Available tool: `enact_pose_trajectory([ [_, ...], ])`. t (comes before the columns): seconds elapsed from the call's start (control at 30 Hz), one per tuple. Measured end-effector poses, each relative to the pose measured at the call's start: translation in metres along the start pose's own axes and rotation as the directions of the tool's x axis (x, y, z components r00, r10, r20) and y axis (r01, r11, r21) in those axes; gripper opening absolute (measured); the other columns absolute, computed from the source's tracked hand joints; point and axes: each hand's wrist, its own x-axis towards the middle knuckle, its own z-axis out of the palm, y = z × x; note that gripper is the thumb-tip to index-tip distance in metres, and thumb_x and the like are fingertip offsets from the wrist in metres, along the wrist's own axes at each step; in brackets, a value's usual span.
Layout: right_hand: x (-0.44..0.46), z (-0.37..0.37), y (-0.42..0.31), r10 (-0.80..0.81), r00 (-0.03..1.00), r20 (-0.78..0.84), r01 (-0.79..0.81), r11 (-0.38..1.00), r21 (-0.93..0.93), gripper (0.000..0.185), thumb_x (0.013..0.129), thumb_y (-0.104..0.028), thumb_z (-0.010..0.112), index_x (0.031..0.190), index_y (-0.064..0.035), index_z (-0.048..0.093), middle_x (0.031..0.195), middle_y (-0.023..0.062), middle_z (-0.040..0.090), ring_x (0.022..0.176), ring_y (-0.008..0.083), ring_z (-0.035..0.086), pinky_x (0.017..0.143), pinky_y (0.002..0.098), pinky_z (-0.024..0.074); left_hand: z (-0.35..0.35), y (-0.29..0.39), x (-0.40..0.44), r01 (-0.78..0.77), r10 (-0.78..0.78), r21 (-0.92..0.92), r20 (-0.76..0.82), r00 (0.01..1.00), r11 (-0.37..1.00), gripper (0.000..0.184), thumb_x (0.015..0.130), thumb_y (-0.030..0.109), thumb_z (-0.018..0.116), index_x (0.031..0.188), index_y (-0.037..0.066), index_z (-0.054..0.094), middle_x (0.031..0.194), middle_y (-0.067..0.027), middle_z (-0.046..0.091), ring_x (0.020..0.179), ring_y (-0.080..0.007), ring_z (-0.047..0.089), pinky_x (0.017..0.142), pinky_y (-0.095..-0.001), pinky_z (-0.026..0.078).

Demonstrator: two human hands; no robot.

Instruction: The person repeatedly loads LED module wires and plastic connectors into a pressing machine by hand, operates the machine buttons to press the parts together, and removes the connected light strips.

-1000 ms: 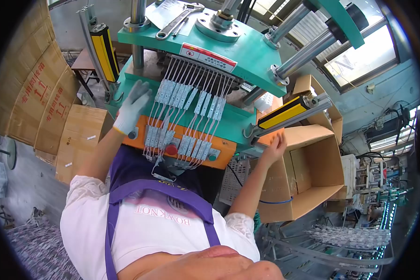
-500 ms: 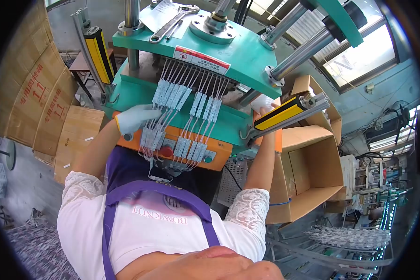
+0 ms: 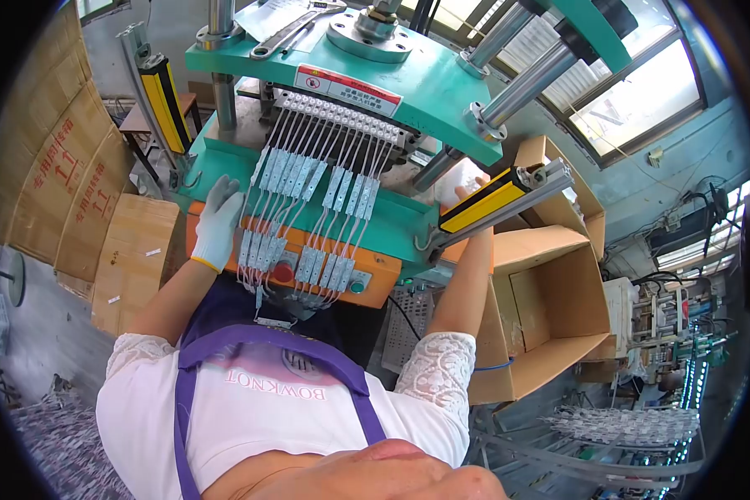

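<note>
My left hand [image 3: 218, 221], in a white glove, is over the front left of the green press, just beside the hanging strings. Its fingers are stretched out and hold nothing. Strings of small pale rectangular modules [image 3: 287, 177] joined by thin wires drape over the press's front edge. At their upper end, a row of white pieces with holes [image 3: 342, 119] lies under the green upper plate [image 3: 442, 108]. My bare right hand [image 3: 478, 185] is at the right side, largely hidden behind a yellow-and-black bar [image 3: 487, 200], near something whitish; its grip is not visible.
An orange control panel [image 3: 379, 265] with a red button [image 3: 282, 272] and a green button [image 3: 357, 287] fronts the press. A wrench [image 3: 296, 29] lies on top. An open carton [image 3: 550, 308] stands at right, folded cardboard [image 3: 58, 158] at left, another yellow bar [image 3: 165, 104] upright.
My left hand has moved left, off the strings, and its fingers now point away from me. The row of white pieces has come into view below the upper plate. My right hand stays at the right side.
</note>
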Motion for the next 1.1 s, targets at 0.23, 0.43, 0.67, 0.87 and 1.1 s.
enact_pose_trajectory([
  [0.23,-0.035,-0.071,-0.055,0.244,0.921,0.305,-0.218,0.969,-0.118,0.061,0.085,-0.019,0.074,0.137,0.0015,0.048,0.132,0.0115,0.057,0.119,0.0246,0.057,0.099,0.0364,0.0469,-0.001,0.011,-0.012,-0.391,0.416,0.385,0.019,0.909,0.836,0.062,0.096,0.004,0.054,0.152,0.001,0.028,0.154,-0.0157,0.036,0.142,-0.0274,0.037,0.115,-0.0382,0.031],
  [0.43,-0.035,-0.063,-0.033,0.57,0.816,0.09,-0.574,0.819,0.02,0.064,0.097,-0.046,0.052,0.146,-0.0054,0.043,0.132,0.0169,0.061,0.125,0.0324,0.055,0.101,0.0389,0.0433,0.071,-0.008,-0.043,-0.683,0.569,0.216,0.412,0.712,0.698,0.058,0.086,-0.005,0.058,0.142,-0.002,0.043,0.147,-0.019,0.045,0.137,-0.0303,0.044,0.114,-0.0387,0.034],
  [0.67,-0.026,-0.036,-0.07,0.588,0.773,0.239,-0.63,0.754,0.184,0.045,0.094,-0.04,0.058,0.13,-0.0139,0.052,0.108,0.0065,0.065,0.093,0.0209,0.063,0.076,0.0361,0.0491,0.133,-0.04,-0.085,-0.461,0.223,0.147,0.724,0.653,0.875,0.049,0.089,-0.007,0.054,0.137,-0.003,0.049,0.145,-0.0157,0.047,0.134,-0.0242,0.047,0.112,-0.0371,0.039],
  [0.87,-0.026,-0.035,-0.047,0.592,0.785,0.185,-0.606,0.67,0.429,0.044,0.092,-0.039,0.059,0.129,-0.0173,0.052,0.103,0.0041,0.065,0.089,0.0206,0.065,0.069,0.0376,0.0527,0.136,-0.051,-0.079,-0.225,-0.008,0.236,0.706,0.708,0.945,0.048,0.094,-0.003,0.051,0.141,0.0,0.044,0.142,-0.013,0.051,0.133,-0.0236,0.049,0.113,-0.036,0.037],
  [1.1,-0.092,-0.09,-0.04,0.367,0.916,0.162,-0.261,0.239,0.935,0.052,0.096,-0.029,0.053,0.141,-0.005,0.044,0.136,0.0119,0.057,0.124,0.0287,0.057,0.105,0.0474,0.0465,0.16,-0.05,-0.077,-0.242,-0.114,0.367,0.726,0.678,0.898,0.044,0.095,0.005,0.057,0.138,0.0,0.049,0.134,-0.0139,0.058,0.127,-0.0212,0.054,0.108,-0.0341,0.043],
])
